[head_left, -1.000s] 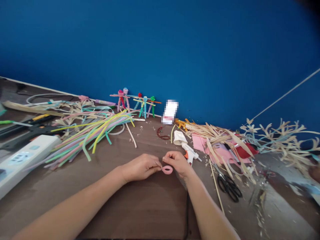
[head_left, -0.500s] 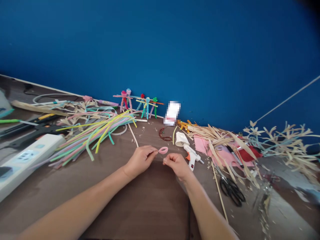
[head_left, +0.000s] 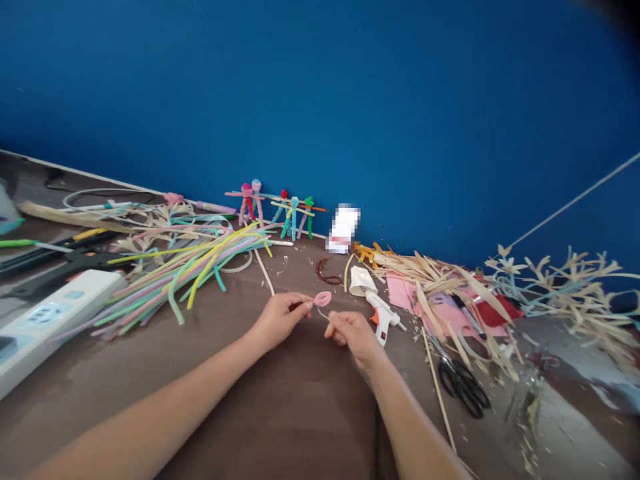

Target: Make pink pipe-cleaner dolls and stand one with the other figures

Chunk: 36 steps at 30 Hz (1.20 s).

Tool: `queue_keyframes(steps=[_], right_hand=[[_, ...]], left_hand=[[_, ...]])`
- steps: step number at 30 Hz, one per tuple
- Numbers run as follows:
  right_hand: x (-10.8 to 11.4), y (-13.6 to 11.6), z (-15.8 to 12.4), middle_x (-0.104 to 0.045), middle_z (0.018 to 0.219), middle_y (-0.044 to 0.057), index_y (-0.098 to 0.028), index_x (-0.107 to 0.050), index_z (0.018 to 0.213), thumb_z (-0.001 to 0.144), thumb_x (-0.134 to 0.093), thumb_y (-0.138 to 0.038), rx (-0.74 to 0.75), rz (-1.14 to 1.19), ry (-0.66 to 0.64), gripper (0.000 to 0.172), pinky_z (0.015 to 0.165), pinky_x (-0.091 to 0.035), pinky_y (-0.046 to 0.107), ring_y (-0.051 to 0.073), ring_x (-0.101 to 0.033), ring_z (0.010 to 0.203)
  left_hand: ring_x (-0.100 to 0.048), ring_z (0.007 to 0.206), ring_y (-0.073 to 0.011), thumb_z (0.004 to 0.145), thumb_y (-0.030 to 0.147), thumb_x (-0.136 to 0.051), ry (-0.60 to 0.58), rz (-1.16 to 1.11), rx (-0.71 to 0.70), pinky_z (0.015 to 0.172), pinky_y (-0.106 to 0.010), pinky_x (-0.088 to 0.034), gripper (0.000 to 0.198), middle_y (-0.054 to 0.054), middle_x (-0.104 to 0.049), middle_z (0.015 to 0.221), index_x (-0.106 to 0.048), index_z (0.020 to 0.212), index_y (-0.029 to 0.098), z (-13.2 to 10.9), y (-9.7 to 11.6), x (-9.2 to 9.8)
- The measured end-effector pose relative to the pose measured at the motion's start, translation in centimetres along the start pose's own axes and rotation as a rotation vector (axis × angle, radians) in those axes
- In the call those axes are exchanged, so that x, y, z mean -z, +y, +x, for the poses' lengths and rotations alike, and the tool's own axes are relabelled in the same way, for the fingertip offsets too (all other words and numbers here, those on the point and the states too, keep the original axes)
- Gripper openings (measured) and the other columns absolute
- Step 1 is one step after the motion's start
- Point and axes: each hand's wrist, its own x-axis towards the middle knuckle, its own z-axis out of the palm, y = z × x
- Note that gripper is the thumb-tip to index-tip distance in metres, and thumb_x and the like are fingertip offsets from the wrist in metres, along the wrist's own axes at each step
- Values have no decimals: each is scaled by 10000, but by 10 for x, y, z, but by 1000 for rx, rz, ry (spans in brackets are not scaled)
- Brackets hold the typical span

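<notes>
My left hand point(head_left: 284, 320) pinches the base of a small pink fuzzy loop point(head_left: 323, 299), which looks coiled from pipe cleaner and stands up past the fingertips. From that base a thin wire point(head_left: 321, 312) bends across to my right hand point(head_left: 351, 335), whose thumb and forefinger are closed on its other end. Both hands hang just above the brown table, a short gap apart. Just right of my right hand lies a white glue gun point(head_left: 383, 319) with an orange trigger. Beyond the loop rests a dark red bead bracelet point(head_left: 327, 273).
Pastel pipe cleaners point(head_left: 200, 270) and a white power strip point(head_left: 55, 323) lie to the left. Several pipe-cleaner figures point(head_left: 294, 217) stand against the blue wall. On the right are black-handled scissors point(head_left: 465, 387), a thin stick point(head_left: 440, 393), pink sheets point(head_left: 400, 291) and dried straw strips point(head_left: 415, 261).
The pink loop has tilted more upright and shifted slightly left. The wire between my hands now shows as a bent line. My right hand has turned slightly, its fingers a little lower.
</notes>
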Motion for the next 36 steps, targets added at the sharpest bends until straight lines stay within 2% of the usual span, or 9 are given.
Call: queue_keyframes(steps=[2,4,6,8,13,18,23,29,36], right_hand=[[1,1,2,-302,356,-66,-134,-575,541,778,-419,-422,0,156,52,404,422,-252,213,62,-277,368],[0,3,4,-365,418,-60,-144,-585,627,740,-495,-388,23,226,118,283,428,-284,208,66,-318,399],[-3,5,6,-466,540,-40,-158,-593,740,673,-593,-303,61,203,142,160,449,-316,200,70,-374,465],[-8,6,6,-529,674,-16,-173,-586,848,647,-621,-234,106,165,119,214,510,-357,205,86,-439,564],[-15,5,6,-549,739,-6,-180,-556,891,675,-595,-213,186,132,146,222,653,-388,244,108,-489,672],[-14,6,6,-541,657,-14,-171,-533,737,710,-560,-258,252,34,233,94,606,-384,234,106,-487,612],[-11,8,7,-535,599,-4,-154,-563,702,728,-526,-279,231,-121,285,133,567,-380,236,111,-476,565],[-10,5,6,-495,494,-25,-137,-564,676,715,-516,-269,43,44,101,145,451,-319,200,76,-411,448],[-11,3,2,-452,425,-58,-124,-557,739,697,-535,-274,-24,187,11,157,395,-238,178,48,-334,372]], left_hand=[[-435,387,-56,700,294,-561,-77,-292,203,394,-173,-367,172,0,-589,560,-617,721,133,0,1,-2],[-449,392,-44,676,282,-596,-143,-516,337,402,-165,-394,169,2,-585,577,-599,730,122,-1,2,-4],[-507,452,-54,659,248,-619,-175,-637,398,455,-170,-441,151,-14,-597,613,-596,721,112,-1,1,-7],[-537,496,-65,660,222,-623,-180,-698,418,486,-173,-463,137,-28,-601,627,-603,721,101,-2,-1,-9],[-557,533,-74,661,198,-631,-148,-737,413,517,-176,-476,134,-35,-607,639,-614,741,92,-3,-5,-13],[-555,536,-73,632,221,-659,-104,-690,395,512,-174,-463,193,-32,-612,653,-609,774,100,-3,-5,-15],[-541,526,-69,623,281,-661,-70,-609,353,502,-177,-451,248,-22,-600,641,-611,789,104,-4,-3,-15],[-508,502,-51,620,284,-659,-60,-598,312,475,-163,-443,221,-7,-592,634,-615,746,108,-4,-5,-16],[-455,421,-33,620,187,-662,-77,-771,469,428,-157,-456,128,21,-537,533,-565,652,112,0,-8,-13]])
